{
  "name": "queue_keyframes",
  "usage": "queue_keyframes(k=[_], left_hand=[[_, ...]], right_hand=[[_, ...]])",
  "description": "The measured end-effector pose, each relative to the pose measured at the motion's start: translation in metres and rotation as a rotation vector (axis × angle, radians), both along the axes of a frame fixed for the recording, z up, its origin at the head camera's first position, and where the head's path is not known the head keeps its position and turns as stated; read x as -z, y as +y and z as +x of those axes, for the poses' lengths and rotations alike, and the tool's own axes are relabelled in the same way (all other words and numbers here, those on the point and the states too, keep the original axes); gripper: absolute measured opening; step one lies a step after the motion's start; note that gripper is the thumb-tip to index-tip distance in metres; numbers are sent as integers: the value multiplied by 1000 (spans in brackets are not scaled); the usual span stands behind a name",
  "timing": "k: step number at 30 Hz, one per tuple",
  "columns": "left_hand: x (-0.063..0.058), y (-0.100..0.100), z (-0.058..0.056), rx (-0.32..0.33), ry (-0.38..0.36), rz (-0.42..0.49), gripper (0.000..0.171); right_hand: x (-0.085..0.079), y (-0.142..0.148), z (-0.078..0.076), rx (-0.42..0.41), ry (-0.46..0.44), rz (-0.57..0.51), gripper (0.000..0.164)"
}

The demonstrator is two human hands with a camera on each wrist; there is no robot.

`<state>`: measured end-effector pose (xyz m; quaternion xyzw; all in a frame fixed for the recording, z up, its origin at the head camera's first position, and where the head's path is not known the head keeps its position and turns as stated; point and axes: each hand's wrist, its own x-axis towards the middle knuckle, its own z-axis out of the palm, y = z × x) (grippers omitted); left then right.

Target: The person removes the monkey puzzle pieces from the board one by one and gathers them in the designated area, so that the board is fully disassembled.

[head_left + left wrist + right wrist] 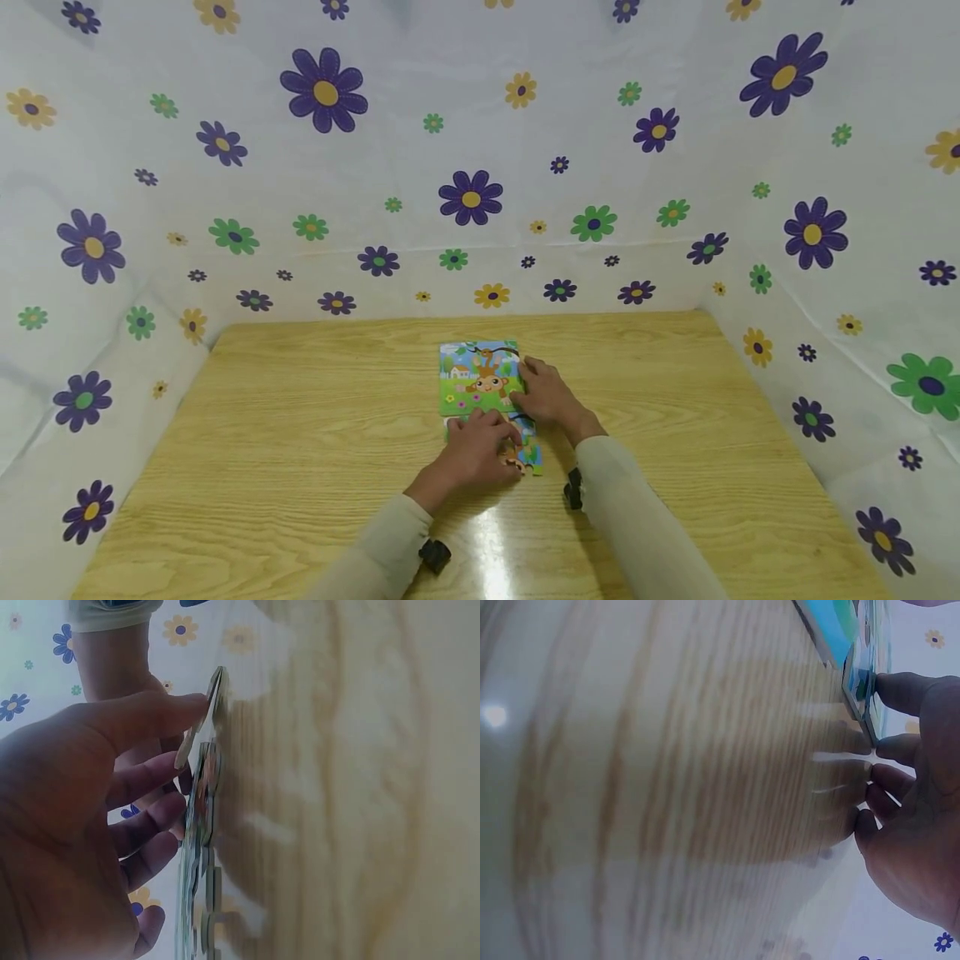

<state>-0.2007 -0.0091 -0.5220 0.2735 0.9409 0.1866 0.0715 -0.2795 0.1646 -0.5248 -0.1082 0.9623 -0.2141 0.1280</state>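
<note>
A square picture board (480, 379) shows an upside-down cartoon monkey, a small house and flowers. Just below it lies a partly hidden jigsaw puzzle (534, 454) with knobbed edges. My left hand (476, 454) is over this puzzle and covers much of it. In the left wrist view, its thumb and index finger pinch a tilted puzzle piece (196, 731), while the other fingers rest beside the joined pieces (204, 795). My right hand (551, 396) touches the board's right edge, with the thumb near its lower corner and relaxed fingers along the side, partly on the tabletop.
The pieces lie on a glossy wood-grain table (315, 433). White cloth with a flower print (405, 158) encloses the back and both sides. A dark wrist device (435, 554) sits at the left sleeve and another (573, 490) at the right sleeve.
</note>
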Motion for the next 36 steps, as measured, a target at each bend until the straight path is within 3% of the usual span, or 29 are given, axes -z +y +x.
queue_keyframes(k=[12,16,22,28,36], left_hand=[[2,0,3,-7,-25,-12,34],[3,-5,0,-34,-44,22,36],[-1,-28,-21,-187,-50,131,33],[-1,-55,-45,-372,-49,103,38],[3,-68,-60,-391,-71,52,47]], right_hand=[[0,-2,0,-8,1,7,66],[2,-3,1,4,14,-4,65],[8,-4,3,9,61,-37,57],[7,-3,6,-8,63,-55,50],[5,-3,7,-26,83,-69,47]])
